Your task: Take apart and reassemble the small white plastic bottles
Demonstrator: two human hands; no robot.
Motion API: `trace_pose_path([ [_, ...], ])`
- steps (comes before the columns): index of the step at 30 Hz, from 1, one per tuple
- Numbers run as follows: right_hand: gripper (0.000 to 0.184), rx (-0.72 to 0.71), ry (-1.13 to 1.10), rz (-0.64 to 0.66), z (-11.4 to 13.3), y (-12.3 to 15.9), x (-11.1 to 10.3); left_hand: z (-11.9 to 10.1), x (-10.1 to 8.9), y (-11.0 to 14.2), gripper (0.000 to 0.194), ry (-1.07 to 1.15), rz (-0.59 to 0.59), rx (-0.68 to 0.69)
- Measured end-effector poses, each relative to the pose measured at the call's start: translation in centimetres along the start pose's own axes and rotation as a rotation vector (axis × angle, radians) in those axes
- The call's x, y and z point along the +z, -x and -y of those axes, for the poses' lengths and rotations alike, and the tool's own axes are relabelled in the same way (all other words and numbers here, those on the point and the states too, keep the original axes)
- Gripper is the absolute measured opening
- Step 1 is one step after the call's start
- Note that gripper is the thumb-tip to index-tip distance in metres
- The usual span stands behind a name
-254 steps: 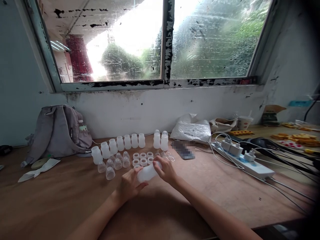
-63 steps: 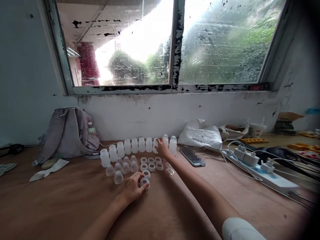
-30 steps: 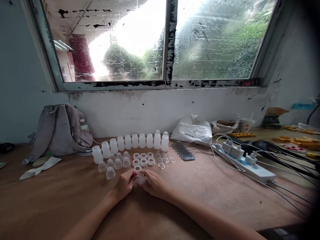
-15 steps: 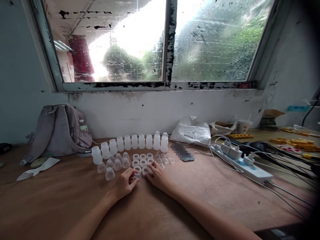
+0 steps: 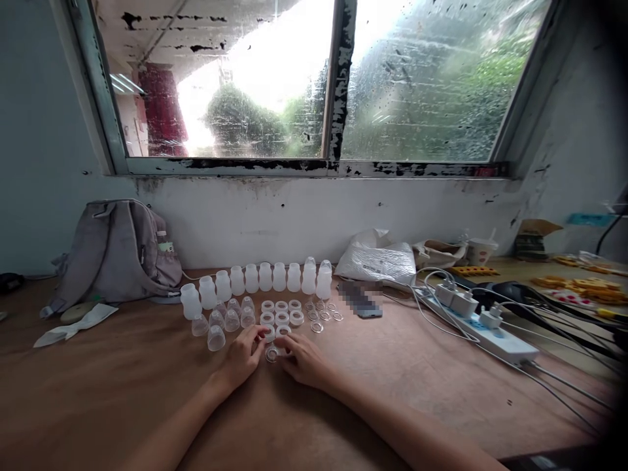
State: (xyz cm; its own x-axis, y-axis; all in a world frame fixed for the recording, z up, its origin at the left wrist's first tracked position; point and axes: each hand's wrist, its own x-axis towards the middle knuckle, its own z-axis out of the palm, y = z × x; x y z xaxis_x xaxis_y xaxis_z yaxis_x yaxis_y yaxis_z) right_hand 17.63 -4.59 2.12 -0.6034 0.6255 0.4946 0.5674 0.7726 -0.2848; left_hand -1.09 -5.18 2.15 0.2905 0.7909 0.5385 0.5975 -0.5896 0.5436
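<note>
Left hand (image 5: 244,353): yours, curled by white rings (image 5: 282,324).
Right hand (image 5: 304,360): likewise; can't tell if either pinches.
Clear piece (image 5: 271,354): between them.

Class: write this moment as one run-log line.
left hand: by white rings | right hand: same | clear piece: between hands | bottles: row beyond

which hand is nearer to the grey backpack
Left. The left hand is to the right of the backpack and closer to the camera, beside the clear domed caps. The right hand is farther right, beyond the left one.
</note>
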Motion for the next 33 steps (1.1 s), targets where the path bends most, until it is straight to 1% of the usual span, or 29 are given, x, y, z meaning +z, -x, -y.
trace_pose_path([
  [2, 0.025, -0.005, 0.009, 0.046, 0.7, -0.1, 0.1, 0.2, 0.0, -0.1, 0.021, -0.039, -0.019, 0.007],
  [4, 0.023, 0.007, 0.016, 0.074, 0.8, -0.2, 0.2, 0.3, 0.1, -0.1, 0.022, -0.073, -0.024, 0.026],
  [6, 0.022, 0.027, 0.016, 0.092, 0.3, -0.4, 0.1, 0.5, 0.3, 0.0, 0.022, -0.097, -0.024, 0.049],
  [8, 0.020, 0.067, 0.010, 0.081, -0.7, -0.6, -0.5, 0.7, 0.5, 0.0, 0.023, -0.118, -0.025, 0.068],
  [10, 0.016, 0.129, 0.005, 0.043, -1.8, -0.9, -2.0, 0.9, 0.6, 0.1, 0.023, -0.136, -0.024, 0.078],
  [14, 0.009, 0.278, 0.041, -0.099, -4.7, -1.3, -6.4, 0.9, 0.7, 0.1, 0.023, -0.156, -0.008, 0.074],
  [16, 0.006, 0.366, 0.065, -0.106, -6.4, -1.2, -8.2, 0.8, 0.6, 0.1, 0.022, -0.152, 0.001, 0.065],
  [18, 0.004, 0.471, 0.092, -0.036, -7.8, -0.8, -9.0, 0.7, 0.5, 0.1, 0.022, -0.146, 0.010, 0.056],
  [21, 0.008, 0.619, 0.111, 0.134, -9.5, -0.2, -8.6, 0.6, 0.4, 0.1, 0.022, -0.144, 0.039, 0.046],
  [23, 0.012, 0.703, 0.049, 0.234, -10.1, 0.1, -7.8, 0.6, 0.4, 0.1, 0.022, -0.144, 0.061, 0.044],
  [24, 0.014, 0.729, 0.009, 0.263, -10.3, 0.2, -7.4, 0.7, 0.5, 0.1, 0.022, -0.144, 0.067, 0.045],
  [26, 0.015, 0.744, -0.036, 0.273, -10.5, 0.2, -6.9, 0.8, 0.5, 0.1, 0.022, -0.143, 0.075, 0.053],
  [33, 0.013, 0.671, 0.040, 0.220, -10.8, 0.2, -6.6, 0.7, 0.5, 0.2, 0.025, -0.127, 0.098, 0.085],
])
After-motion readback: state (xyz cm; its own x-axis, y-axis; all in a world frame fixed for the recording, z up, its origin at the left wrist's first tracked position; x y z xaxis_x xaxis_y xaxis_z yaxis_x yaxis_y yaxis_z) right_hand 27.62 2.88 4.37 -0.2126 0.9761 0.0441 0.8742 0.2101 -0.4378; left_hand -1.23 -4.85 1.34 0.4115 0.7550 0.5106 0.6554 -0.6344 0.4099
